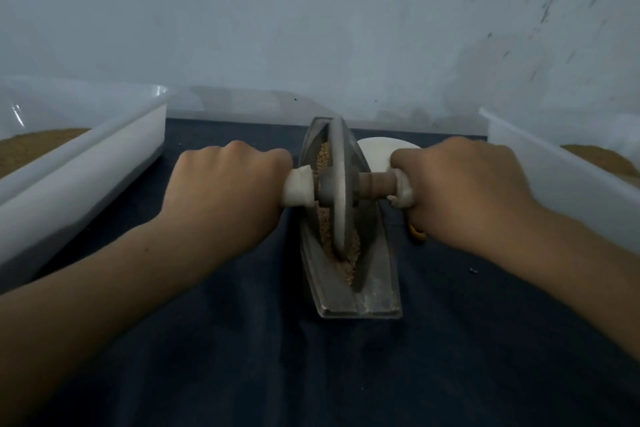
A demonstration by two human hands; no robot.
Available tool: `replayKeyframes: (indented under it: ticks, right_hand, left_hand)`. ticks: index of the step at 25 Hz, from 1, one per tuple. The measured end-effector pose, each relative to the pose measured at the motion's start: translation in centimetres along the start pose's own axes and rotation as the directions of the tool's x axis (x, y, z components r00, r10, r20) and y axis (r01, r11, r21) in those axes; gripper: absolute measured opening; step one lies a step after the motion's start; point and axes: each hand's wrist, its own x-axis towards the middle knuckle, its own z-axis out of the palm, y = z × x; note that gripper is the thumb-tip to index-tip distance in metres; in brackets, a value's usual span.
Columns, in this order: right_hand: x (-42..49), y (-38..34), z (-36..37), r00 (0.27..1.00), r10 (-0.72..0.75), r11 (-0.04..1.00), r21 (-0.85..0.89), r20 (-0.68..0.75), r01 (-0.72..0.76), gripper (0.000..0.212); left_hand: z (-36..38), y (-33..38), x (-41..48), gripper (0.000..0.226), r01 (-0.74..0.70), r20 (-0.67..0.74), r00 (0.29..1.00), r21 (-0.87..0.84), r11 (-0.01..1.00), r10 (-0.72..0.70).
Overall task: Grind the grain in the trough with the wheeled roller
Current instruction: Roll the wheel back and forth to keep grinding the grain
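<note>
Centre frame, left hand (221, 184) and right hand (460, 184) clamp fingers round the handles of the wheeled roller (337, 184), standing in the trough (349, 246). Tilt sideways and grain (341, 255) could spill onto the dark cloth (277, 357).

Two hands show, a left hand (225, 184) and a right hand (460, 184). There is one trough (360, 302) and one roller (375, 184), which has one wheel (338, 215) and two wrapped handles (298, 185). Two plastic tubs stand by, a left tub (86, 163) and a right tub (554, 170). There is one white dish (377, 152) and one dark cloth (311, 374).
</note>
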Motion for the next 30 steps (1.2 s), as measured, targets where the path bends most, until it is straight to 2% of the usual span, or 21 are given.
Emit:
replayKeyframes:
  ticks: [2, 4, 5, 8, 10, 12, 14, 15, 17, 20, 23, 25, 28, 30]
  right_hand:
    - [2.5, -0.5, 1.4, 0.998, 0.056, 0.998, 0.004, 0.003, -0.056, 0.034]
    - [5.5, -1.2, 2.5, 0.992, 0.126, 0.992, 0.021, 0.034, -0.126, 0.016]
    - [6.5, -1.4, 2.8, 0.984, 0.162, 0.986, 0.038, 0.069, -0.165, 0.018]
    - [6.7, -1.6, 2.4, 0.975, 0.194, 0.978, 0.051, 0.106, -0.200, 0.020]
    - [4.4, -1.1, 1.6, 0.991, 0.118, 0.991, 0.058, 0.066, -0.122, 0.014]
    - [1.5, -0.7, 0.4, 1.000, 0.029, 0.999, 0.034, -0.012, -0.028, 0.031]
    - [-0.2, -0.2, -0.8, 0.998, -0.007, 1.000, -0.002, -0.063, 0.007, 0.047]
    - [-0.4, -0.1, -0.9, 0.999, 0.000, 1.000, -0.006, -0.041, 0.000, 0.050]
    - [0.6, -0.4, 0.3, 0.997, 0.063, 0.998, 0.002, 0.040, -0.063, 0.044]
    - [4.8, -1.0, 3.2, 0.980, 0.190, 0.975, 0.108, 0.060, -0.196, 0.019]
    - [6.4, -1.1, 4.7, 0.957, 0.259, 0.943, 0.182, 0.130, -0.280, 0.010]
    - [4.6, -0.7, 4.3, 0.966, 0.232, 0.949, 0.189, 0.116, -0.251, 0.013]
    - [0.7, -0.1, 2.1, 0.996, 0.094, 0.988, 0.127, -0.002, -0.093, 0.033]
    - [-1.2, 0.0, 0.4, 0.997, 0.028, 0.992, 0.128, -0.067, -0.019, 0.033]
  left_hand:
    - [1.5, 0.4, 1.1, 0.035, 0.091, 0.055, 0.994, 0.025, 0.996, -0.092]
    - [3.1, 0.7, 3.7, 0.018, 0.154, 0.046, 0.987, 0.023, 0.988, -0.155]
    - [3.5, 0.8, 5.1, 0.007, 0.178, 0.067, 0.982, 0.011, 0.984, -0.179]
    - [3.2, 0.8, 5.8, 0.003, 0.188, 0.115, 0.975, 0.017, 0.982, -0.188]
    - [2.1, 0.8, 3.3, 0.016, 0.138, 0.052, 0.989, 0.013, 0.990, -0.138]
    - [0.5, 0.3, 0.6, 0.032, 0.050, -0.022, 0.999, 0.036, 0.998, -0.050]
    - [-0.7, -0.4, -0.5, 0.035, -0.022, -0.035, 0.999, 0.025, 0.999, 0.023]
    - [-0.8, -0.4, -0.5, 0.035, -0.041, -0.027, 0.999, 0.034, 0.999, 0.042]
    - [-0.3, 0.2, 0.5, 0.032, 0.005, 0.053, 0.999, 0.091, 0.996, -0.010]
    - [2.5, 0.9, 4.5, 0.007, 0.090, 0.060, 0.993, 0.114, 0.989, -0.098]
    - [2.5, 1.4, 7.1, 0.006, 0.082, 0.068, 0.993, 0.128, 0.988, -0.092]
    - [1.6, 1.5, 6.0, 0.007, 0.053, 0.059, 0.996, 0.139, 0.989, -0.061]
    - [0.0, 1.0, 2.1, 0.028, -0.024, 0.023, 1.000, 0.125, 0.992, 0.021]
    - [-1.6, 0.3, 0.1, 0.036, -0.069, -0.018, 0.997, 0.115, 0.991, 0.072]
